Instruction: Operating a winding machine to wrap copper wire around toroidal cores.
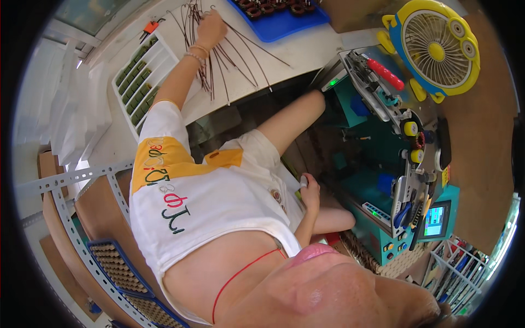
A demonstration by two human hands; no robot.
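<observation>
Left hand [211, 30]: reaches up over the bench [306, 54]; fingers bent in, touching the bunch of brown wires [192, 24]; whether any wire is gripped, I cannot tell
Brown wires: fanned loosely on the bench under and around that hand, some ends over the near edge
Right hand [310, 191]: low by the lap, fingers curled; a small pale item [303, 181] shows at the fingertips, too small to name
White tray [167, 53]: left of the wires, holding rows of green pieces [134, 79]
Blue tray [273, 34]: right of the wires, dark coils [268, 9] inside
Teal machine [449, 205]: at the right; yellow-and-blue fan [436, 52] near it
</observation>
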